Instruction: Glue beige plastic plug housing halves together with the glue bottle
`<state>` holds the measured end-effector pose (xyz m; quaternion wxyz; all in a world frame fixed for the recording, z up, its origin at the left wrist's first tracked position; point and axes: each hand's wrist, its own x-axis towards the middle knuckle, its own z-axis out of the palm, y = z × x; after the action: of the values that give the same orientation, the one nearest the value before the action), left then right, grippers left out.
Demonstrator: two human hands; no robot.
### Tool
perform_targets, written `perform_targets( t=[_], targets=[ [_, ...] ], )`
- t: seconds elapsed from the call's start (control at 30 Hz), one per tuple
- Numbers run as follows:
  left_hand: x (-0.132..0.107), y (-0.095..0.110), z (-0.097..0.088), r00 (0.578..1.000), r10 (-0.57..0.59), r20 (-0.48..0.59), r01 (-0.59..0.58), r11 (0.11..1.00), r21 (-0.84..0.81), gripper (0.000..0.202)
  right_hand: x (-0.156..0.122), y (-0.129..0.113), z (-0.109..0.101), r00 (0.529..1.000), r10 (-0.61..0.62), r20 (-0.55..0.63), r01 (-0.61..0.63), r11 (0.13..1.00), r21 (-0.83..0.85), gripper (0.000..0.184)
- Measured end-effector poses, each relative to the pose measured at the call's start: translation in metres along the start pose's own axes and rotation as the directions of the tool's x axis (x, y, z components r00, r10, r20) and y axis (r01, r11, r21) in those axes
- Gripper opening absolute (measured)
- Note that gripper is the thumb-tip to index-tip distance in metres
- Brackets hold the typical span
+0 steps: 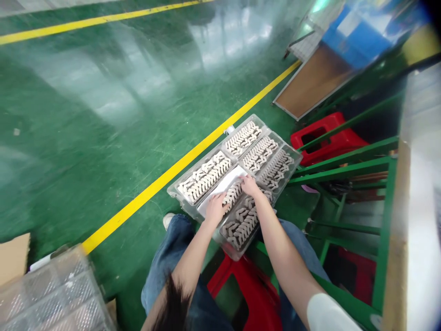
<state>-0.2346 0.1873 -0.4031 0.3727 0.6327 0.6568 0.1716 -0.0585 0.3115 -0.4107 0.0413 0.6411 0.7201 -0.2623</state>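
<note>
A clear plastic tray (237, 255) with several compartments stands before my knees, partly above a red stool (258, 294). Rows of small V-shaped pieces (206, 177) fill its compartments, pale on the far left and greyer on the near right. In the near middle compartment lies a white sheet (225, 179) beside a shorter row of these pieces (233, 195). My left hand (216, 209) closes around the near end of that row, its fingers bent over the sheet's side. At the row's far end, my right hand (250, 185) has its fingertips closed on the pieces.
Green metal framing (344, 165) runs along the right, with another red stool (330, 138) beneath it. A brown board (315, 82) leans near blue bins (358, 34). Stacked clear trays (51, 294) sit lower left. A yellow line (155, 188) crosses the green floor.
</note>
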Motion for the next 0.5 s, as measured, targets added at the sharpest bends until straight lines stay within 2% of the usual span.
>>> perform_targets(
  t=[0.1,0.2,0.27,0.33,0.43,0.5],
  targets=[
    [0.008,0.002,0.0,1.0,-0.007,-0.019,0.007,1.0,-0.029,0.039,-0.007,-0.011,-0.008,0.994,0.05,-0.093,-0.042,0.995,0.091,0.036],
    [0.028,0.009,0.006,0.999,0.007,-0.041,-0.01,0.997,-0.079,0.042,-0.036,-0.025,-0.016,0.959,0.137,-0.25,-0.088,0.976,0.198,0.037],
    [0.043,0.015,0.012,0.999,0.036,-0.04,-0.04,0.993,-0.115,0.042,-0.072,-0.037,-0.018,0.917,0.186,-0.352,-0.089,0.957,0.275,0.036],
    [0.054,0.019,0.017,0.998,0.064,-0.029,-0.067,0.987,-0.143,0.041,-0.118,-0.054,-0.017,0.899,0.181,-0.4,-0.038,0.94,0.34,0.035],
    [0.061,0.019,0.022,0.995,0.095,-0.015,-0.096,0.981,-0.168,0.039,-0.189,-0.085,-0.011,0.921,0.048,-0.386,0.127,0.901,0.414,0.03],
    [0.063,0.016,0.022,0.994,0.113,-0.013,-0.113,0.978,-0.176,0.038,-0.228,-0.105,-0.016,0.928,-0.013,-0.372,0.194,0.87,0.453,0.03]
  ],
)
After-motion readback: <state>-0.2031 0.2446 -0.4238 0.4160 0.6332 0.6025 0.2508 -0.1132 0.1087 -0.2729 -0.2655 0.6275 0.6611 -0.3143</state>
